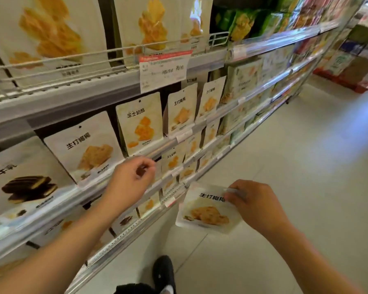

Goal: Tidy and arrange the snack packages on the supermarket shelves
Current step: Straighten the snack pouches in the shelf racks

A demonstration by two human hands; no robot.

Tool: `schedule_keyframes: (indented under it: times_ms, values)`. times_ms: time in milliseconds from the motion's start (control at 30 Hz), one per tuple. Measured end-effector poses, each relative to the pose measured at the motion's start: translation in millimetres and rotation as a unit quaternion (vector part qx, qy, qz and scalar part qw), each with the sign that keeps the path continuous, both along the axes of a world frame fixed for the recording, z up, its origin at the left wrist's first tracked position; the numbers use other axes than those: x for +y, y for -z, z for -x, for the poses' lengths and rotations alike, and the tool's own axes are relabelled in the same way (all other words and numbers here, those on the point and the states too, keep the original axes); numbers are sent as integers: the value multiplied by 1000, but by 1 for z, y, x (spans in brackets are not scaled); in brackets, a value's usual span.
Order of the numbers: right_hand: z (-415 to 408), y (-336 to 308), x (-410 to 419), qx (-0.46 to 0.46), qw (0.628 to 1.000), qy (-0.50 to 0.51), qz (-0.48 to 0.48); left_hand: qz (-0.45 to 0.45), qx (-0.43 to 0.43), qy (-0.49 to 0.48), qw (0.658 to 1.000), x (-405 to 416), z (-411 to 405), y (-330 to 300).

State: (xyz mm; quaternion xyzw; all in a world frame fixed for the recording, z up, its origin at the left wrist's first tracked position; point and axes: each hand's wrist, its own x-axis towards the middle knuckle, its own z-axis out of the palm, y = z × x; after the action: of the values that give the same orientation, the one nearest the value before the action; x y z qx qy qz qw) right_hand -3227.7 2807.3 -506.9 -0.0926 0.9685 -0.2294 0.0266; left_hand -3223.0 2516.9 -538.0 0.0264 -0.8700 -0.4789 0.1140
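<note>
Our right hand (pixel 255 203) pinches the upper corner of a white snack pouch (pixel 206 211), which hangs below and left of it over the bare floor (pixel 285 155). Our left hand (pixel 132 179), fingers loosely curled and holding nothing, hovers at the shelf rail (pixel 164 148), just below the standing pouches (pixel 139 122).

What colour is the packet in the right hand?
White packet, tan biscuit picture, black lettering; right hand grips it. Head view.

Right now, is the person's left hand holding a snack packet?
No, the left hand reaches toward the shelf edge holding nothing; the right hand grips the white packet.
</note>
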Motion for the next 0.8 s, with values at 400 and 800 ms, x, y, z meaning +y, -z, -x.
schedule_keyframes:
  times_ms: [400, 800]
  values:
    - [188, -17, -13, 33, 987, -157, 8, 265, -122, -170, 941, -17, 184, -27]
    - [327, -7, 1, -44, 939, -334, 60, 304, -36, -347, 887, 12, 193, -19]
